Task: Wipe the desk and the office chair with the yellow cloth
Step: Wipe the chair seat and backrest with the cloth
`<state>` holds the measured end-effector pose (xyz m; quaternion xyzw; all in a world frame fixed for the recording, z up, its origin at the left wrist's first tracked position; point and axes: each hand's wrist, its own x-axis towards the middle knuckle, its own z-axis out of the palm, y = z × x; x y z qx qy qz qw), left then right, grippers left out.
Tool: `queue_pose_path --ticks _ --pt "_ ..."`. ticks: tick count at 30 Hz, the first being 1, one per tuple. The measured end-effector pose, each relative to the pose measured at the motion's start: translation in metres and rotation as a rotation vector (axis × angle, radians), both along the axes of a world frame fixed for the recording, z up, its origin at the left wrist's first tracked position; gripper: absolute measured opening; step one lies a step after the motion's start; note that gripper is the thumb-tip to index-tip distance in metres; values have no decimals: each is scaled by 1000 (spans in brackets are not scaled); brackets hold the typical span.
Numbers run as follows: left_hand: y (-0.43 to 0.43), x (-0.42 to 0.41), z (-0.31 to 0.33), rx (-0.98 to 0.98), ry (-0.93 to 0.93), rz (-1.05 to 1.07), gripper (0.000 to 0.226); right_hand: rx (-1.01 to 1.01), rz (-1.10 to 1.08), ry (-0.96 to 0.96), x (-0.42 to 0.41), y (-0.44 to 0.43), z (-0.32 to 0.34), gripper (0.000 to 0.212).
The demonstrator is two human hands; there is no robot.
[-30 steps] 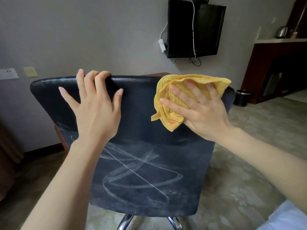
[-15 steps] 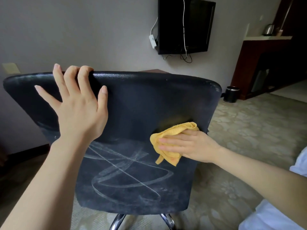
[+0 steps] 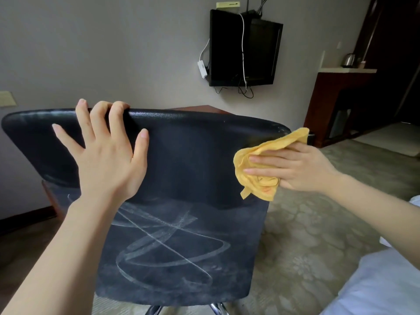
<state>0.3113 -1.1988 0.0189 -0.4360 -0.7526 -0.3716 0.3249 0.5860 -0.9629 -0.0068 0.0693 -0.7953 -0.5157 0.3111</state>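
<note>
Grey wall fills the background, with one black television (image 3: 244,51) mounted on it. One white cable (image 3: 243,42) runs down the screen and one white adapter (image 3: 202,69) hangs at its left edge. Any lettering on the set is too small to read. One pale switch plate (image 3: 6,98) sits on the wall at far left. At far right, one dark wooden cabinet (image 3: 329,105) carries one metal kettle (image 3: 348,60) on its pale top. Patterned carpet (image 3: 306,235) covers the floor, and white fabric (image 3: 375,280) shows at the lower right corner.

One black office chair (image 3: 193,155) stands in the foreground with its backrest toward the camera, blocking most of what is behind it. Only a reddish-brown corner of the worktop (image 3: 204,108) shows above its top edge. Pale looping streaks mark the lower part of the backrest. Two chrome base legs (image 3: 218,309) are partly visible at the bottom edge.

Two hands are in view. The left hand (image 3: 109,160) grasps the chair, three fingers hooked over the top edge, thumb and little finger spread on the back surface. The right hand (image 3: 293,169) lies flat with fingers straight, pressing one yellow cloth (image 3: 256,178) against the right side of the backrest. The cloth is bunched, with one corner sticking up past the chair's right edge; the thumb is hidden
</note>
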Motion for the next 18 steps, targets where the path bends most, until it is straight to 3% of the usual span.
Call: queue_pose_path --ticks 4,13,18 --pt "1 -2 -3 34 9 -18 45 -82 80 89 -17 -16 30 39" --pt "-1 -5 -5 51 6 -12 42 -310 80 60 -52 -55 61 39" --pt "-5 -7 -4 31 20 -12 42 -246 58 350 -55 -54 43 40"
